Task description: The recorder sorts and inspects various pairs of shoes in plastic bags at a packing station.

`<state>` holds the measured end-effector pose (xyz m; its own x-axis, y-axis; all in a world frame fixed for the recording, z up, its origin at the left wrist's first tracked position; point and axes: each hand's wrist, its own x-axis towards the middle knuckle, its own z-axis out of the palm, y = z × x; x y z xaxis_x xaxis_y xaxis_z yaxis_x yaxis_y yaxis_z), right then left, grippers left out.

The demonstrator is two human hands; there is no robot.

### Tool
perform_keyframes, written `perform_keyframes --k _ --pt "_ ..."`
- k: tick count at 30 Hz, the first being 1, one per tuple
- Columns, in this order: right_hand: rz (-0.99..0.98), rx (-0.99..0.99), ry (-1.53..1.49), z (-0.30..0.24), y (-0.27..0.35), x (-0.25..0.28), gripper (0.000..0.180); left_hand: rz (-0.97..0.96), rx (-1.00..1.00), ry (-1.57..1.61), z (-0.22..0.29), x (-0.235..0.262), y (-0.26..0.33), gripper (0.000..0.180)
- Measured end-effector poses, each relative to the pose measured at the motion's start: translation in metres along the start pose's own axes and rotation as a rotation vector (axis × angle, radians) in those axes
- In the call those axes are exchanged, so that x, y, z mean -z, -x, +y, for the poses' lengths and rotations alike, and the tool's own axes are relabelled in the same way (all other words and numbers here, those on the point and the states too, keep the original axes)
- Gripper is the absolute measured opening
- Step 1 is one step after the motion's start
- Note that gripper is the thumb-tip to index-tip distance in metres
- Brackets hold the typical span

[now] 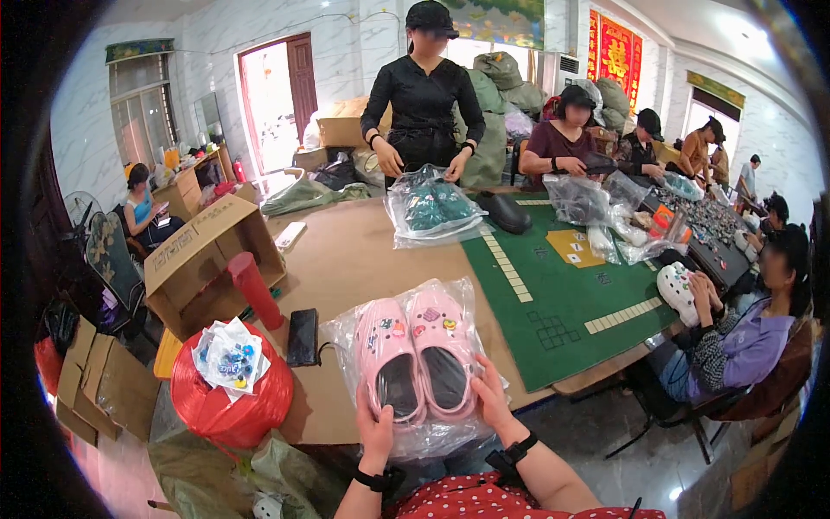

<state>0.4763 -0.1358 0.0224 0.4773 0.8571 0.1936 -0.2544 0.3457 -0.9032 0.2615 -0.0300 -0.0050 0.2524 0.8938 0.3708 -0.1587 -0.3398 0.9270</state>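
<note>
A pair of pink clogs [432,324] with small colourful charms on the toes lies side by side on a clear plastic bag [347,336], toes pointing away from me. At the heel end of the left clog, my left hand [375,428] grips its outer side, thumb toward the opening. My right hand [492,400] is closed around the outer side of the right clog near its heel. The undersides of the clogs and some of my fingertips are hidden. Just left of the bag, a black phone-like device [303,337] lies on the brown tabletop [346,251].
Left of me stand a red twine roll [229,402] topped by a white packet [230,359], a red cylinder [255,290] and an open carton [194,298]. A green mat [553,346] covers the table's right side. Across, a person handles bagged green clogs [437,208]; others sit rightward.
</note>
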Motion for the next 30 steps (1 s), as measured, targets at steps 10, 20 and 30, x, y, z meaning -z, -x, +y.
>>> perform_keyframes --k 10,20,30 --pt "0.009 0.035 0.007 0.006 -0.001 0.001 0.062 0.011 -0.004 -0.054 0.005 -0.001 0.000 0.068" --pt "0.013 0.003 0.023 0.007 0.000 0.004 0.060 0.016 0.016 -0.041 0.000 0.000 0.002 0.066" --pt "-0.009 -0.012 0.011 0.003 0.001 0.003 0.060 0.009 -0.008 -0.043 0.008 -0.001 0.001 0.066"
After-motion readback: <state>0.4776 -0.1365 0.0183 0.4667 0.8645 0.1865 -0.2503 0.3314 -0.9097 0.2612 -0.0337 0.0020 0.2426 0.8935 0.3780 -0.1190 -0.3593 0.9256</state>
